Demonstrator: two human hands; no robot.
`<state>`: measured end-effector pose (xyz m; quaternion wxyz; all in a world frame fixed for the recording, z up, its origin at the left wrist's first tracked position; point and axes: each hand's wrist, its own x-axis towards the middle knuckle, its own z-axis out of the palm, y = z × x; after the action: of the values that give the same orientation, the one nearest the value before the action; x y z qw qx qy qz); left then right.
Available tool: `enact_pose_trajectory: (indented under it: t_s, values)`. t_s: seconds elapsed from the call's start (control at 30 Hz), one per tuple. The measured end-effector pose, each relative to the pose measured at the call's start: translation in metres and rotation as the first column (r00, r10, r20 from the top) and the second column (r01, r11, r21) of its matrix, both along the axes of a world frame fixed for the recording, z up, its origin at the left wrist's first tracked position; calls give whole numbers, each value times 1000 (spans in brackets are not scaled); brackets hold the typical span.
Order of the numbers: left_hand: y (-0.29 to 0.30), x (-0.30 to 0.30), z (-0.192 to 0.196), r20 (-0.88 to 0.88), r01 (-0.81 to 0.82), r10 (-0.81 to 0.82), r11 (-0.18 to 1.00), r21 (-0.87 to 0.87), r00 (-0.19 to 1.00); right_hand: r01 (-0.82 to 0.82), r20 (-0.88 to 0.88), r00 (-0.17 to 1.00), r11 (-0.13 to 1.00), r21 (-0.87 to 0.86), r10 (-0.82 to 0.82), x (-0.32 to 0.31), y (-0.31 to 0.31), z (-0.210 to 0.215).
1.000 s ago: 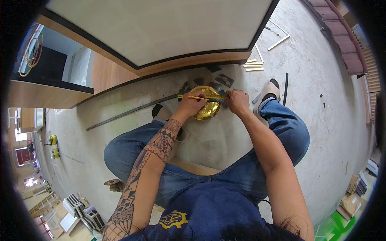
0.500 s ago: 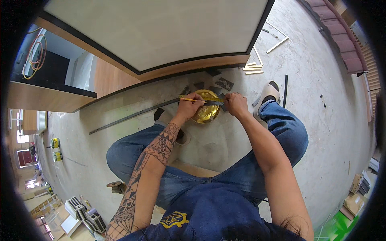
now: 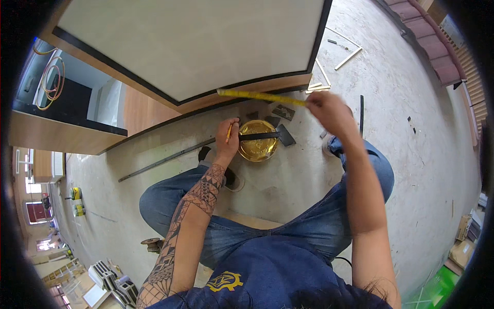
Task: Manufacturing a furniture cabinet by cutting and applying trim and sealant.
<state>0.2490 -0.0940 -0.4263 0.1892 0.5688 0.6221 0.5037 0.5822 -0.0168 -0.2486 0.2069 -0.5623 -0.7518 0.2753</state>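
A round gold tin [image 3: 259, 150] stands on the floor in front of me. Across its top lies one end of a long dark strip [image 3: 170, 164], which runs off to the left along the floor. At the tin's left edge my left hand [image 3: 225, 141] is closed round a pencil [image 3: 229, 133], over the strip; whether it also grips the strip is hard to tell. My right hand [image 3: 333, 114], somewhat blurred, is raised over the floor to the right, closed on a tape measure [image 3: 262, 96]. Its yellow blade reaches left to the cabinet's lower edge; the case is hidden in the hand.
A large cabinet with a pale panel [image 3: 190, 46] fills the far side. Dark offcuts [image 3: 283, 112] lie between it and the tin. Thin pale strips [image 3: 347, 57] and a black strip [image 3: 362, 116] are on the floor at right. A yellow-and-black item [image 3: 77, 201] stands far left.
My right hand has lifted away from the tin, up and right, carrying the tape measure's blade off the strip. My left hand has shifted slightly left, its pencil now more upright.
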Motion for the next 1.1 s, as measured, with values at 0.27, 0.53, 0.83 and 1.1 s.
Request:
enact_pose_trajectory:
  t_s: [0.27,0.53,0.83,1.1]
  values:
    - [-22,14,7,-513,275,-332,943,-187,791,528,-147,846,845,89,-513,200,-60,55]
    - [-27,25,26,-532,263,-425,897,-355,732,637,-327,429,539,-551,-842,312,-176,-274]
    - [-35,35,16,-301,-107,-47,873,-476,953,805,-189,331,381,-455,-925,357,-281,-305]
    - [-36,61,-17,74,-243,354,766,-594,932,900,-84,288,300,-317,-954,360,-312,-296]
